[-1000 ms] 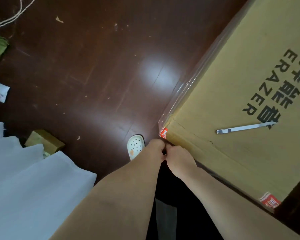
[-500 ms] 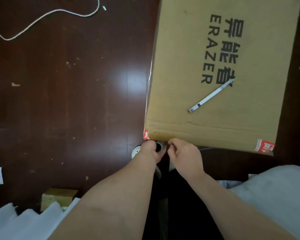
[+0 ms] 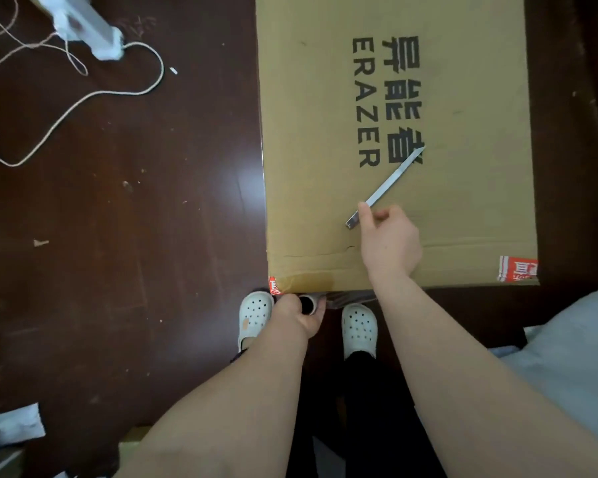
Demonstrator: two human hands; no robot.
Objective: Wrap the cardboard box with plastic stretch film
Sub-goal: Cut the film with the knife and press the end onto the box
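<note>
A large brown cardboard box [image 3: 325, 132] printed with "ERAZER" fills the upper right, seen from above. A slim metal utility knife [image 3: 390, 182] lies diagonally on its top. My right hand [image 3: 389, 241] rests on the box top, index finger and thumb touching the knife's near end. My left hand [image 3: 299, 313] sits below the box's near left corner, closed around the stretch film roll [image 3: 308, 302], whose white core end shows. Clear film [image 3: 351, 298] stretches from the roll along the box's near side, mostly hidden under the edge.
Dark wooden floor [image 3: 135, 219] lies to the left. A white power strip [image 3: 83, 25] with a cable and thin cord sits top left. My feet in white clogs [image 3: 254, 315] stand against the box. Grey cloth [image 3: 573, 357] at right, paper scraps [image 3: 11, 426] bottom left.
My right hand left the roll at the box's corner and moved up onto the box top to the knife. The left hand stayed on the roll. The view shifted to face the box squarely.
</note>
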